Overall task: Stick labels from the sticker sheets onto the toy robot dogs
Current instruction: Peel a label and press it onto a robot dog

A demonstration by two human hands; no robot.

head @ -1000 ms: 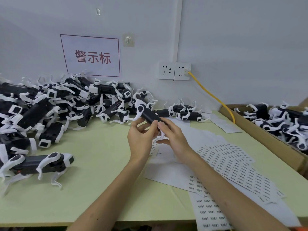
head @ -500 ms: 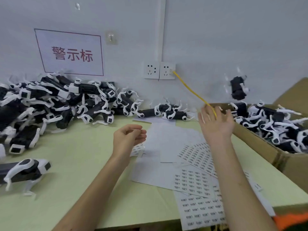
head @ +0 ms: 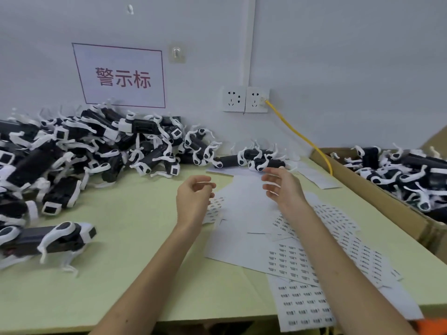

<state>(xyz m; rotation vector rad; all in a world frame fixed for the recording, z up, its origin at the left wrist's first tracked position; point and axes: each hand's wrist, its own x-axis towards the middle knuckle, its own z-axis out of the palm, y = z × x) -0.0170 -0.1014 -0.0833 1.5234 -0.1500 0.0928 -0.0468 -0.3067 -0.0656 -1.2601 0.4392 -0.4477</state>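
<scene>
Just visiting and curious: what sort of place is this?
Probably a toy factory's labelling bench: a heap of toy robot dogs, sticker sheets spread out, and a cardboard box holding more.

Black-and-white toy robot dogs (head: 79, 155) lie heaped at left; printed sticker sheets (head: 300, 267) overlap at right

- The one view comes from a camera on the person's head, which looks forward and down over the pale green table (head: 121, 238).
- It is close: both forearms enter from the lower edge, and the left hand (head: 193, 201) and the right hand (head: 285, 189) sit near the middle.
- It faces the white wall (head: 338, 56) behind the table, with the sign (head: 121, 76) up left.
- The wide lens takes in the heap of toy robot dogs (head: 72, 153) at the left and the cardboard box (head: 391, 204), cut by the right edge.
</scene>
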